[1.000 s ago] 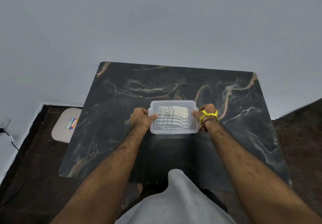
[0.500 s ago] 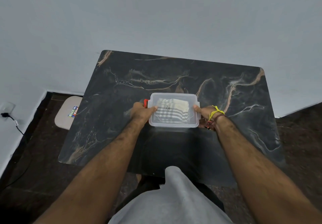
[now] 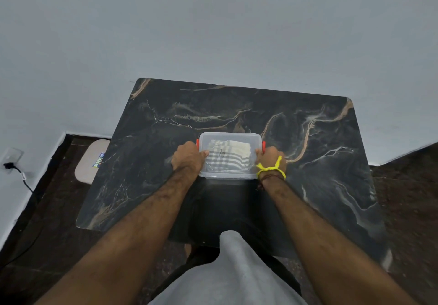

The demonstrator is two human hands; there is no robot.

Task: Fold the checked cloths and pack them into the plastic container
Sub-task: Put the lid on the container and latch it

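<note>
Both hands' curled fingers (image 3: 203,154) grip the plastic container (image 3: 229,174) on the black marble table (image 3: 320,138).

A dark marble-patterned table (image 3: 237,115) fills the middle of the frame, its black surface streaked with tan and white veins. Behind it, across the whole upper half, rises a plain pale grey wall (image 3: 213,25). At the left edge, low on that wall, sits a white wall socket (image 3: 10,157) with a black plug in it, and a black cable (image 3: 26,183) trails down from it toward the dark brown floor (image 3: 47,233). Just left of the table stands a beige stool (image 3: 88,162) (partly hidden by the tabletop), bearing a small blue sticker (image 3: 99,160) whose print is too small to read.
</note>
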